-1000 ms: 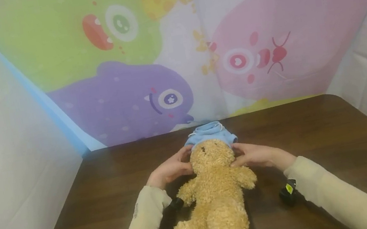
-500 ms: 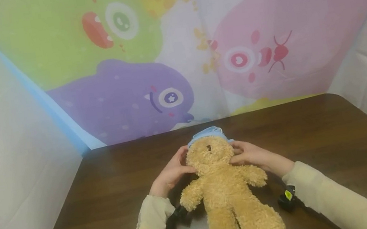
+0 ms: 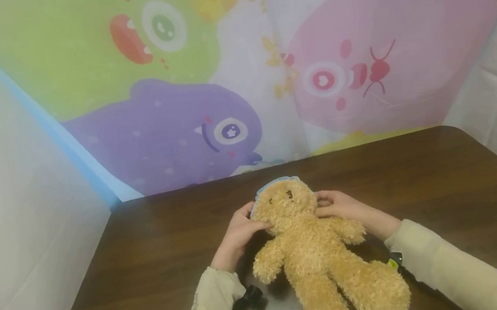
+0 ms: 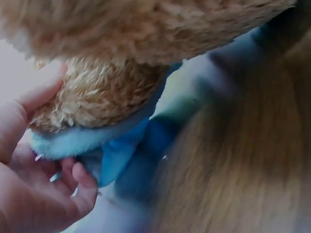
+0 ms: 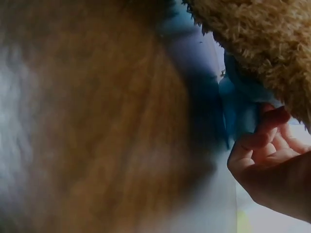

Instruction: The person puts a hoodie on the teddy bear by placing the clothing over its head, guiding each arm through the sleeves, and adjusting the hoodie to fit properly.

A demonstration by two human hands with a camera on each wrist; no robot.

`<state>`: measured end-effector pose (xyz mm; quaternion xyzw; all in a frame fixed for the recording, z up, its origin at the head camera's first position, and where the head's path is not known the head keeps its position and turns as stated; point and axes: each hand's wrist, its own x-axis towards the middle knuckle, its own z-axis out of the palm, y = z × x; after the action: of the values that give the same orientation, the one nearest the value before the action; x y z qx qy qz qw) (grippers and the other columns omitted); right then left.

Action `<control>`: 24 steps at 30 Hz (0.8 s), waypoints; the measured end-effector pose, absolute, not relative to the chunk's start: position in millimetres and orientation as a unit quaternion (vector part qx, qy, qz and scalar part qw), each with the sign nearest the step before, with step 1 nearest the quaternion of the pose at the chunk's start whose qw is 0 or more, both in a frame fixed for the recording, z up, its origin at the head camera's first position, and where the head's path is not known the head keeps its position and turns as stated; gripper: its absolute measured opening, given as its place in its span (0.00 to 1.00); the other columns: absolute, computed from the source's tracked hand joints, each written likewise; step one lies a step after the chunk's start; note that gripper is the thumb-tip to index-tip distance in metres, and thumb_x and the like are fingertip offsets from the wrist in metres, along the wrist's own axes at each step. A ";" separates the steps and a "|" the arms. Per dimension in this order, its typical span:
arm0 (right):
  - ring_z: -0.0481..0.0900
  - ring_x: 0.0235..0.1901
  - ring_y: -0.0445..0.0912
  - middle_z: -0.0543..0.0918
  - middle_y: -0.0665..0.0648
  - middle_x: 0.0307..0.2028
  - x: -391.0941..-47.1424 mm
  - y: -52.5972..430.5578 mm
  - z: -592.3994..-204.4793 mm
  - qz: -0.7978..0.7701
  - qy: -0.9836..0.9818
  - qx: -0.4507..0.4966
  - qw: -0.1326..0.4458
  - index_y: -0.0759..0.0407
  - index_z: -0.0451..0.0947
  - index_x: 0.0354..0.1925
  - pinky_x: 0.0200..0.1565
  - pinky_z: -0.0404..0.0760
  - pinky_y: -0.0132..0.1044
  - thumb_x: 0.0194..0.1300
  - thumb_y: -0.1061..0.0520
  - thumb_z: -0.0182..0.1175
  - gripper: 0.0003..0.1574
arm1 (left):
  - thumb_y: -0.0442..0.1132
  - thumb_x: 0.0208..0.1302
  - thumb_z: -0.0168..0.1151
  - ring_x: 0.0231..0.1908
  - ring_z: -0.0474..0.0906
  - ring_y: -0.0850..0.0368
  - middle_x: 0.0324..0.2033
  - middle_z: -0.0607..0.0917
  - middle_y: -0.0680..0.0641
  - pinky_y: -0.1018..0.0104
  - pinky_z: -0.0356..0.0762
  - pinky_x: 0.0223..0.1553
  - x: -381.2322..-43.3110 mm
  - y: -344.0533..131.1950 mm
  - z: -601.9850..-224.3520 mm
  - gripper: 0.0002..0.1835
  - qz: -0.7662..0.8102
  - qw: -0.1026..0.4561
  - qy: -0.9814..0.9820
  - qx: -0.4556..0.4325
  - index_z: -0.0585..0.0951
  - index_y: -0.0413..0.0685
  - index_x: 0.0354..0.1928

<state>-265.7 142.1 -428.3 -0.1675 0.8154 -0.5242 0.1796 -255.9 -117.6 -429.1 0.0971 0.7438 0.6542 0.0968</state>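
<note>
Golden plush bear (image 3: 310, 253) looks mid-handling — left-hand grip (image 3: 238, 234) and right-hand grip (image 3: 355, 209) hold its head (image 3: 289, 202) sideways-on; blue cloth (image 4: 116, 155) behind; next move probably needs even pressure.

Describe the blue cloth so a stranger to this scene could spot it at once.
At the dark brown table, find the teddy bear held between the left hand and the right hand. The blue cloth peeks out as a thin rim round the top of its head. Smooth and blue, it stands apart from the shaggy, tan bear.
</note>
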 end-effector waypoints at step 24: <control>0.61 0.54 0.58 0.58 0.68 0.56 -261.6 146.0 -405.2 -0.575 0.779 -0.143 0.206 0.63 0.51 0.59 0.49 0.66 0.47 0.53 0.44 0.56 0.44 | 0.44 0.42 0.65 0.29 0.66 0.57 0.28 0.72 0.51 0.66 0.65 0.28 -242.5 -118.8 -405.0 0.18 0.506 0.032 0.860 0.061 0.72 0.48 0.36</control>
<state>-261.6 146.0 -405.2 -0.1430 0.7789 -0.5748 0.2059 -242.5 -118.8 -405.0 0.0612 0.8598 0.5060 0.0318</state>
